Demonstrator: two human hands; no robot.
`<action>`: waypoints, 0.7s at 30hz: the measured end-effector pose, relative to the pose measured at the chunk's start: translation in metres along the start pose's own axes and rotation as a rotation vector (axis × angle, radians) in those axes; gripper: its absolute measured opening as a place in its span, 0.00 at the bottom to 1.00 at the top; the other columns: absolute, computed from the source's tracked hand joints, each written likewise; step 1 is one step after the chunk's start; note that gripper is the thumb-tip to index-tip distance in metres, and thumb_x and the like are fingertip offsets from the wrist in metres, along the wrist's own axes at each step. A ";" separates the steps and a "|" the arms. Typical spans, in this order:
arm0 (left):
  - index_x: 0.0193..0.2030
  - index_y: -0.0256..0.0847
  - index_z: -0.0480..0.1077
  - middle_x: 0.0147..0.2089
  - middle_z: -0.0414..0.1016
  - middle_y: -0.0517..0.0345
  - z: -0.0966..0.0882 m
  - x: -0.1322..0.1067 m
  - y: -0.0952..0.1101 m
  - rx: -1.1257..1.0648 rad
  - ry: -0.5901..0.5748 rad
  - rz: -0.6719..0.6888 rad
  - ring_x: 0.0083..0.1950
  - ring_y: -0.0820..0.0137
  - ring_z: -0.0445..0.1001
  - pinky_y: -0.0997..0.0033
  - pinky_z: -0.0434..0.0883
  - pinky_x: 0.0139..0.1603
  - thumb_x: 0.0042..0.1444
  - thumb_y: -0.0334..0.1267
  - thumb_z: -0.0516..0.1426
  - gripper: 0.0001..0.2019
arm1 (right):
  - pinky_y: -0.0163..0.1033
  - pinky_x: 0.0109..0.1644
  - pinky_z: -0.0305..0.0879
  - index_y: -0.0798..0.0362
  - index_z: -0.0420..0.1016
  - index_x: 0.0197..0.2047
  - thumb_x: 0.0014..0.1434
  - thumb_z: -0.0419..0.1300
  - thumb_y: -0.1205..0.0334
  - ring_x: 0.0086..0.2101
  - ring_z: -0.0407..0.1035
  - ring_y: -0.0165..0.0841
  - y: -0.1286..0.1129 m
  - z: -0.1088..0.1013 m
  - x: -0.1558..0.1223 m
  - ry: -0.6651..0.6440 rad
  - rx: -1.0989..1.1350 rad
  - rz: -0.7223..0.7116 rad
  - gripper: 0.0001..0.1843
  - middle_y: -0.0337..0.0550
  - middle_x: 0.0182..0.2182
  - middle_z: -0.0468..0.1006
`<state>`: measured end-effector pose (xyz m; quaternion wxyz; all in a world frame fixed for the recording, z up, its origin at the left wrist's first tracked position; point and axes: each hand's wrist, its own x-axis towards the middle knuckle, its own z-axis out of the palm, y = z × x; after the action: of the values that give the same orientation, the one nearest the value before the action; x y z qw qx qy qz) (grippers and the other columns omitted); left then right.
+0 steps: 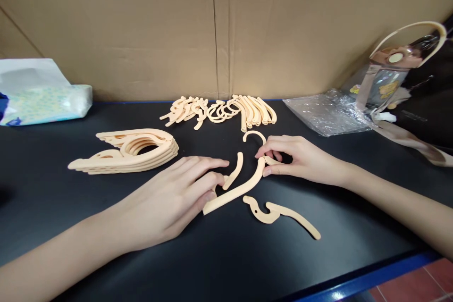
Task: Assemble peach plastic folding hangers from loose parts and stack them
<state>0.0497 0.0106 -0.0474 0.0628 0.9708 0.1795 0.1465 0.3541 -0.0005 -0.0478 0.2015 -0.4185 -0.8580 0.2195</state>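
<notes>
Part-joined, the beige hanger [244, 189] is between both hands, the right hand [300, 158] in a narrow grip by its hook [255, 132], the left hand [180, 188] closed on a notched arm piece [234, 173], with a spare notched piece [269, 218] unfitted before it, folded hangers [141, 159] done leftward, and loose parts [251, 113] remaining behind.

Between my left hand [173, 196] and my right hand [300, 160] I am holding a hanger [242, 190] over the table [198, 269], its hook [255, 134] extending beyond my right fingers. Nearer me than this grip, a loose clip [297, 218] is lying. To its left, hangers [123, 163] are sitting stacked, with a tissue pack [53, 99] resting behind them. Beyond my grip, hanger parts [252, 112] are lying before the cardboard [152, 33]. Beyond my right hand, a plastic bag [325, 112] is lying, a bottle [389, 82] standing behind it to the right.
</notes>
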 end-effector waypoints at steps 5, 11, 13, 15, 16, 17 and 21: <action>0.55 0.41 0.65 0.58 0.71 0.52 0.001 0.000 -0.002 -0.013 0.001 0.037 0.58 0.64 0.68 0.66 0.65 0.56 0.69 0.42 0.50 0.12 | 0.35 0.40 0.57 0.52 0.75 0.44 0.63 0.62 0.50 0.31 0.63 0.29 -0.001 0.002 -0.001 0.008 -0.077 0.018 0.15 0.34 0.28 0.67; 0.54 0.40 0.65 0.57 0.72 0.51 0.001 0.001 -0.003 0.003 -0.005 0.052 0.57 0.64 0.69 0.66 0.66 0.54 0.67 0.36 0.52 0.10 | 0.36 0.41 0.57 0.52 0.75 0.44 0.65 0.60 0.50 0.31 0.64 0.29 -0.004 0.002 0.000 -0.008 -0.101 0.005 0.14 0.34 0.28 0.68; 0.54 0.40 0.65 0.57 0.72 0.51 0.001 0.002 -0.003 0.003 -0.007 0.056 0.56 0.65 0.70 0.67 0.66 0.54 0.67 0.35 0.51 0.10 | 0.36 0.41 0.57 0.53 0.75 0.45 0.65 0.60 0.50 0.31 0.64 0.29 -0.004 0.001 0.000 -0.014 -0.110 0.004 0.14 0.34 0.28 0.68; 0.54 0.40 0.65 0.57 0.72 0.52 0.001 0.002 -0.003 0.001 -0.004 0.063 0.56 0.65 0.70 0.67 0.66 0.54 0.67 0.34 0.51 0.10 | 0.36 0.41 0.57 0.52 0.75 0.45 0.65 0.59 0.50 0.31 0.64 0.30 -0.005 0.001 0.000 -0.017 -0.121 0.009 0.14 0.34 0.28 0.68; 0.54 0.40 0.65 0.57 0.72 0.52 0.001 0.002 -0.003 0.003 -0.001 0.067 0.56 0.65 0.70 0.67 0.66 0.55 0.67 0.33 0.50 0.11 | 0.36 0.41 0.57 0.52 0.75 0.46 0.65 0.59 0.50 0.31 0.64 0.30 -0.005 0.001 0.000 -0.016 -0.124 0.011 0.15 0.34 0.28 0.68; 0.55 0.40 0.65 0.57 0.72 0.52 0.001 0.002 -0.003 0.005 0.000 0.071 0.56 0.66 0.70 0.67 0.66 0.55 0.67 0.32 0.50 0.11 | 0.36 0.41 0.57 0.52 0.75 0.47 0.65 0.59 0.50 0.31 0.64 0.30 -0.006 0.001 0.000 -0.014 -0.128 0.015 0.15 0.35 0.28 0.68; 0.56 0.39 0.65 0.57 0.72 0.51 0.001 0.001 -0.002 0.011 0.008 0.082 0.56 0.66 0.70 0.68 0.67 0.54 0.66 0.30 0.49 0.13 | 0.36 0.40 0.58 0.53 0.74 0.50 0.65 0.59 0.50 0.31 0.64 0.30 -0.007 0.000 -0.002 -0.012 -0.132 0.029 0.17 0.35 0.29 0.69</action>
<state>0.0502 0.0127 -0.0489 0.0506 0.9770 0.1407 0.1519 0.3507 -0.0055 -0.0445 0.1651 -0.4420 -0.8656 0.1678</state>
